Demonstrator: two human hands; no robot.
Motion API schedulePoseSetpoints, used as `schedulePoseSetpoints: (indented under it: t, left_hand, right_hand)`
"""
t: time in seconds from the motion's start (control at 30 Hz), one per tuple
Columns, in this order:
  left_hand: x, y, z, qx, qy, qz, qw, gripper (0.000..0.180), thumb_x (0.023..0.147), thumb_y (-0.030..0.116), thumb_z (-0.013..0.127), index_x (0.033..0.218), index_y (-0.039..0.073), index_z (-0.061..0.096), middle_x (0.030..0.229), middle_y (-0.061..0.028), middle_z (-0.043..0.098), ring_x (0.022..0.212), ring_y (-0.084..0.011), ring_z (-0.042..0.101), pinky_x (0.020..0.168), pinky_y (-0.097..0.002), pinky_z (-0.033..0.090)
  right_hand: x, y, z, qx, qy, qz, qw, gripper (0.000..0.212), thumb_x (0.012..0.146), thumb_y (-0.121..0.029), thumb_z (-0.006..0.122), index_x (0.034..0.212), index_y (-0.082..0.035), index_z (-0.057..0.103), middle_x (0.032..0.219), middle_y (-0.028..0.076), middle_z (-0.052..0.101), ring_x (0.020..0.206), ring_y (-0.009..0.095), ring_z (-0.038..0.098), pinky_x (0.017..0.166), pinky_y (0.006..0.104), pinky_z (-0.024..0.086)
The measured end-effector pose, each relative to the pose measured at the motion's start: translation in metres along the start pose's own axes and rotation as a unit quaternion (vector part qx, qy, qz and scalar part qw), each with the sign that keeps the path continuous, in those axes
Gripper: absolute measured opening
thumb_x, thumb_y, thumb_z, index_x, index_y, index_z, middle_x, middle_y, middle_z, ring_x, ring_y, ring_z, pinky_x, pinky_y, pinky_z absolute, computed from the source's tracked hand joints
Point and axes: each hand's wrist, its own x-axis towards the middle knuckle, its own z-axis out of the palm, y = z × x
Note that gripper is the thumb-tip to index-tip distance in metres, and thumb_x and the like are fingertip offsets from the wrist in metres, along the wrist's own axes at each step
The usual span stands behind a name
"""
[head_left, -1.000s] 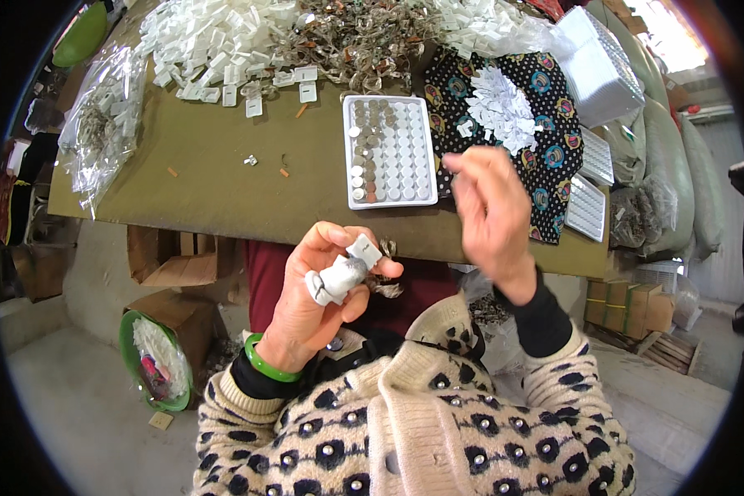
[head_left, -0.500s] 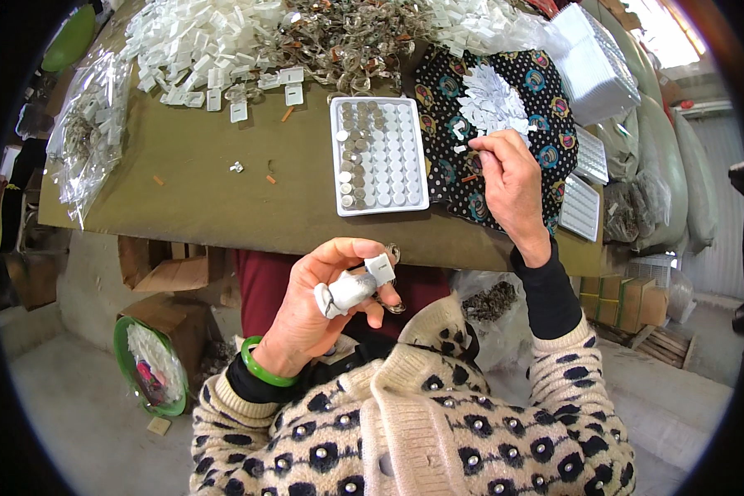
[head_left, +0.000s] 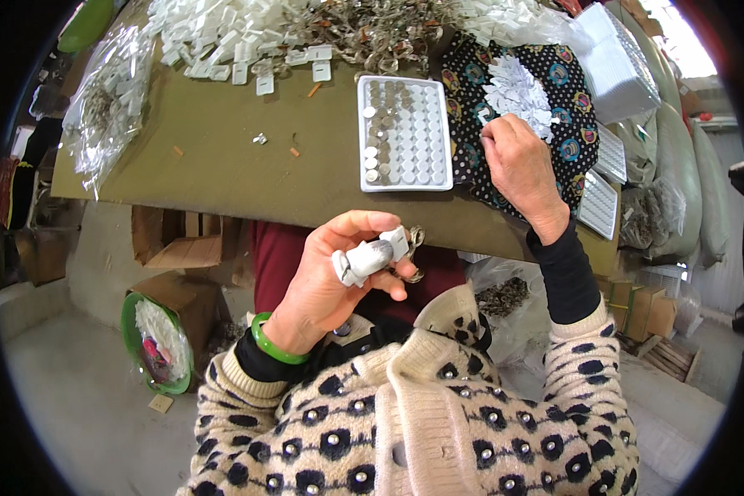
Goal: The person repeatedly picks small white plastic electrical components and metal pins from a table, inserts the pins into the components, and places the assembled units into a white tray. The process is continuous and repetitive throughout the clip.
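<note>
In front of my body, my left hand [head_left: 310, 269] is closed around a small white plastic tag [head_left: 396, 240], with a shiny clear-and-metal loop [head_left: 417, 250] hanging beside it. A white covering [head_left: 365, 261] with a dark smudge wraps one digit of that hand. My right hand [head_left: 521, 169] reaches over a black patterned cloth [head_left: 572, 147], thumb and fingers pinched together. At its fingertips shows a tiny white piece [head_left: 483, 118]; whether it is gripped I cannot tell. A heap of small white slips [head_left: 517, 95] lies just beyond. Left of the cloth, a white tray [head_left: 405, 188] holds rows of round silvery and white discs.
Across the table's far side spread piles of white plastic tags [head_left: 223, 41] and clear-and-metal loops [head_left: 372, 37]. A clear plastic bag [head_left: 107, 107] lies at left. White trays [head_left: 616, 66] are stacked far right. Below left stands a green basin [head_left: 131, 335] by a cardboard box [head_left: 169, 291].
The whole view has shifted, so the table appears further right and higher. My right hand has moved slightly toward the tray and me over the cloth. My left hand keeps hold of the tag.
</note>
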Motion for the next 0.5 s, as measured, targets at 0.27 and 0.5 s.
schedulePoseSetpoints:
  t: [0.27, 0.5]
  left_hand:
    - [-0.004, 0.003, -0.007, -0.018, 0.006, 0.007, 1.0, 0.025, 0.093, 0.017, 0.064, 0.113, 0.003, 0.062, 0.105, -0.0191, 0.064, 0.083, -0.0277, 0.069, 0.062, -0.0343, 0.061]
    - [-0.006, 0.0, -0.005, -0.037, 0.014, 0.0, 0.999, 0.031, 0.091, 0.023, 0.067, 0.116, 0.004, 0.061, 0.103, -0.0176, 0.065, 0.082, -0.0266, 0.069, 0.063, -0.036, 0.06]
  right_hand:
    - [0.002, -0.041, -0.024, 0.234, 0.047, 0.179, 0.954, 0.005, 0.084, 0.002, 0.06, 0.088, 0.0, 0.057, 0.077, 0.009, 0.062, 0.066, 0.015, 0.063, 0.061, 0.0277, 0.05]
    - [-0.03, -0.122, -0.024, 0.525, 0.054, 0.066, 0.847, 0.011, 0.084, 0.006, 0.057, 0.092, -0.001, 0.054, 0.091, 0.009, 0.056, 0.078, 0.015, 0.053, 0.072, 0.026, 0.046]
